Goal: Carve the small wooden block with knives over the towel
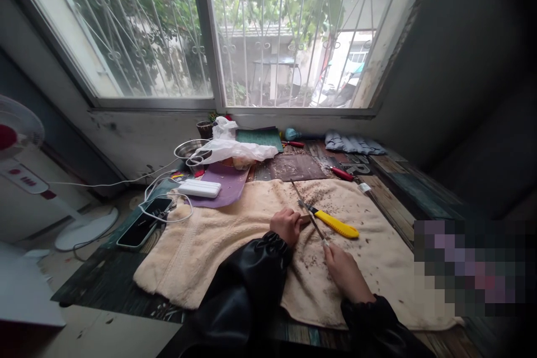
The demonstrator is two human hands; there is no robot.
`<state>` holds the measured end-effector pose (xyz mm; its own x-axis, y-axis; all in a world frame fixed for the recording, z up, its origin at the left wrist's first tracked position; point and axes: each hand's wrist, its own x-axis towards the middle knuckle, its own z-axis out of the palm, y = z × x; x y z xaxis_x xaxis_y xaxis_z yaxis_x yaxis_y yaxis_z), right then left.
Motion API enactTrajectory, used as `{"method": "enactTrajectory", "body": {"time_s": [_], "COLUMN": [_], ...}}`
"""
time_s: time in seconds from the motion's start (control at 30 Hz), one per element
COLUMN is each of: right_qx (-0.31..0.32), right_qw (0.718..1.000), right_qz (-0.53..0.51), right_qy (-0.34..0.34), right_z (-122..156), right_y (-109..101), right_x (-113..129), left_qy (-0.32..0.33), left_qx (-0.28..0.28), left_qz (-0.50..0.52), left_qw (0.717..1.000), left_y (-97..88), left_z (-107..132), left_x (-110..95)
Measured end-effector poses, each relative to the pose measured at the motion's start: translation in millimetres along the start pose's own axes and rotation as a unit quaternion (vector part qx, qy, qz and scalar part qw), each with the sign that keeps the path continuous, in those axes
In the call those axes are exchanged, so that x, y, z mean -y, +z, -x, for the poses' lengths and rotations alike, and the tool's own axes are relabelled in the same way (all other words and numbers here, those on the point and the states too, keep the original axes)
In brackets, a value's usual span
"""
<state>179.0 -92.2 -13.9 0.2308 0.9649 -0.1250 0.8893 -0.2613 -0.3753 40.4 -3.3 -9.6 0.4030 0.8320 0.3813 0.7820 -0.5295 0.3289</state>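
Black sleeves (247,277), hands (286,226) (346,273), bowl (184,149) beside bag (247,150)

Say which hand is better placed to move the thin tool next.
Probably the right hand: it grips the thin tool by one end, while the left hand holds a brown piece.

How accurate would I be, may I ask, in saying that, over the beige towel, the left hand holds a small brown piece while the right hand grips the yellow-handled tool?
One detail is off: the head view shows the right hand gripping a long, thin tool, while the yellow-handled tool lies on the beige towel. The left hand does hold the small brown piece.
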Motion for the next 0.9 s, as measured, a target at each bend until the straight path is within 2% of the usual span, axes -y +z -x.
{"method": "enactTrajectory", "body": {"time_s": [0.2,0.37,0.67,0.9], "right_qx": [0.000,0.010,0.032,0.019], "right_qw": [1.000,1.000,0.999,0.998], "right_qz": [-0.015,-0.018,-0.034,-0.063], "right_qy": [0.003,0.016,-0.001,0.003], "right_z": [10,7,2,5], "right_y": [2,2,-18,-4], "right_x": [1,-3,-6,-7], "left_qy": [0.025,0.039,0.041,0.051], "left_qx": [0.010,0.003,-0.008,-0.016], "left_qz": [0.008,0.011,0.016,0.018], "left_qw": [1.000,0.999,0.999,0.998], "left_y": [-3.0,-1.9,-1.1,1.0], "left_z": [0,-1,1,1], "left_x": [1,3,1,3]}}
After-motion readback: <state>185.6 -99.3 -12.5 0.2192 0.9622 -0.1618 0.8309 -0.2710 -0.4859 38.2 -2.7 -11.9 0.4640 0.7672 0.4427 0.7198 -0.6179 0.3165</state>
